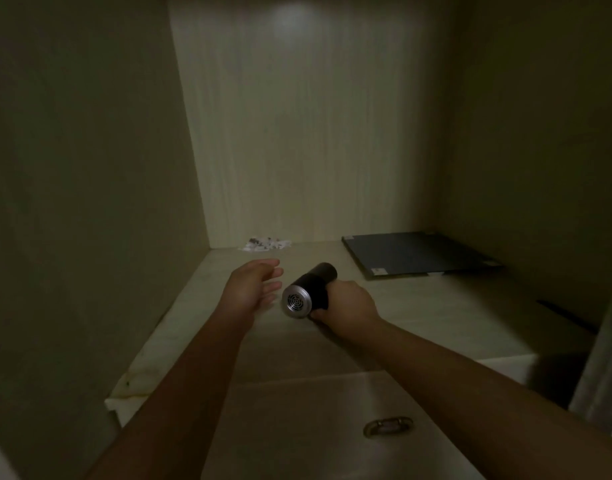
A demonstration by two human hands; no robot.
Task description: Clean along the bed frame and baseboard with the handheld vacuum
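Observation:
My right hand (346, 301) grips a small handheld vacuum (308, 289), a black cylinder with a silver vented end cap that faces me. It is held just above a pale shelf surface (419, 313) inside a dim recess. My left hand (252, 289) hovers right beside the vacuum's left side, fingers apart and holding nothing. A small pile of white paper scraps (264, 243) lies at the back of the shelf against the rear panel, beyond both hands.
A dark flat board or laptop-like slab (419, 252) lies at the back right of the shelf. Pale walls (90, 202) close in left, right and behind. Below the shelf edge is a drawer front with a metal handle (387, 426).

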